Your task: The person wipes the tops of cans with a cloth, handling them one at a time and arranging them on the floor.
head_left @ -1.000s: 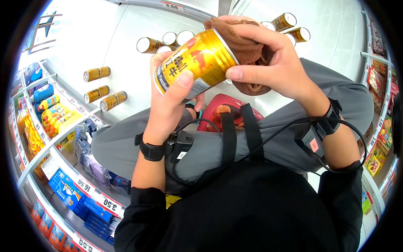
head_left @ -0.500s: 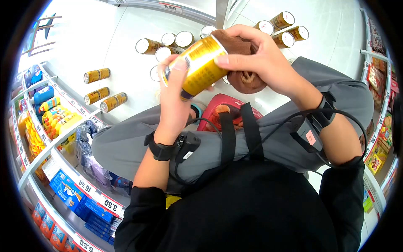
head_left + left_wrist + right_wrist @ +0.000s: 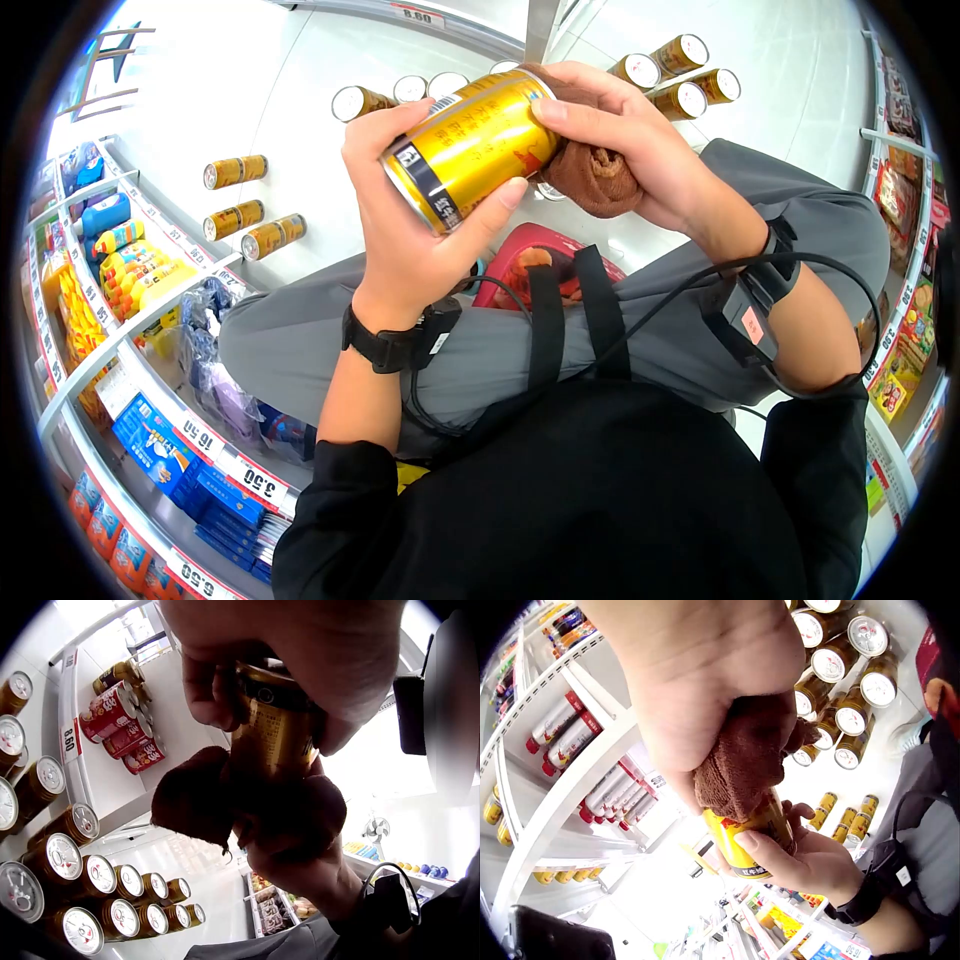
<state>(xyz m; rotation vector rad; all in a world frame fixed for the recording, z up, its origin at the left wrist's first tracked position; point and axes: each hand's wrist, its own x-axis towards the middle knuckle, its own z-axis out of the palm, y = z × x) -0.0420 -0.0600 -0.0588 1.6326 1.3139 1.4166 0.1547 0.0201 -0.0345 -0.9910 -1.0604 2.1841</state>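
Observation:
A gold drink can [image 3: 470,150] is held tilted in front of the body, its dark-banded end toward the left. My left hand [image 3: 410,220] grips that end, thumb along the near side and fingers around the far side. At the other end my right hand [image 3: 640,140] holds a bunched brown cloth [image 3: 597,178] against the can, its thumb on the gold surface. In the left wrist view the cloth [image 3: 196,796] wraps about the can's far end. The right wrist view shows the cloth [image 3: 742,757] under the right palm, covering that end of the can [image 3: 742,844].
Several gold cans [image 3: 684,100] stand on the pale floor beyond the hands, and a few lie on their sides [image 3: 236,171] at left. A red stool [image 3: 520,245] sits between the legs. Shelves of goods [image 3: 150,270] line the left, with more shelves [image 3: 900,290] at right.
The can has turned about its long axis, so the printed logo gave way to text and another label side. My left hand has shifted its grip on the can's end; the cloth stays at the other end.

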